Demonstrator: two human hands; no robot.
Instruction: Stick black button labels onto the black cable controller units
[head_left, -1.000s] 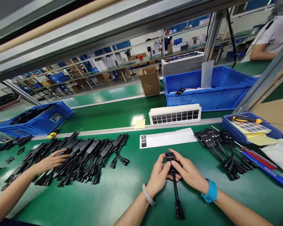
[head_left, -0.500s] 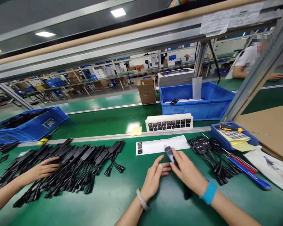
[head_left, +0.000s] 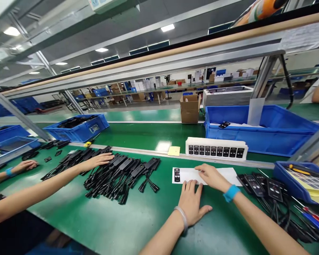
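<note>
My left hand [head_left: 193, 203] lies palm down on the green bench, fingers spread, with its fingertips at the lower edge of a white label strip [head_left: 188, 174]. Over the middle of that strip is my right hand [head_left: 214, 179], index finger stretched out and thumb a little apart, with nothing visible between them. A black label [head_left: 177, 175] with printed marks sits at the strip's left end. Right of the strip lies a pile of black cabled controllers [head_left: 255, 186], some with printed labels on their faces. Behind the strip stands a white stack of label strips [head_left: 216, 148].
A co-worker's hand [head_left: 98, 161] rests on a heap of black cabled devices [head_left: 124, 170]; another person's hand [head_left: 28, 165] is farther left. Blue bins [head_left: 257, 136] stand behind. A small blue tray [head_left: 284, 173] holds a screwdriver [head_left: 308, 172]. A yellow note [head_left: 173, 151] lies near the rail.
The black controller that was in my right hand is gone from it; that hand is now over the strip. My left hand has flattened onto the bench. The view has turned left.
</note>
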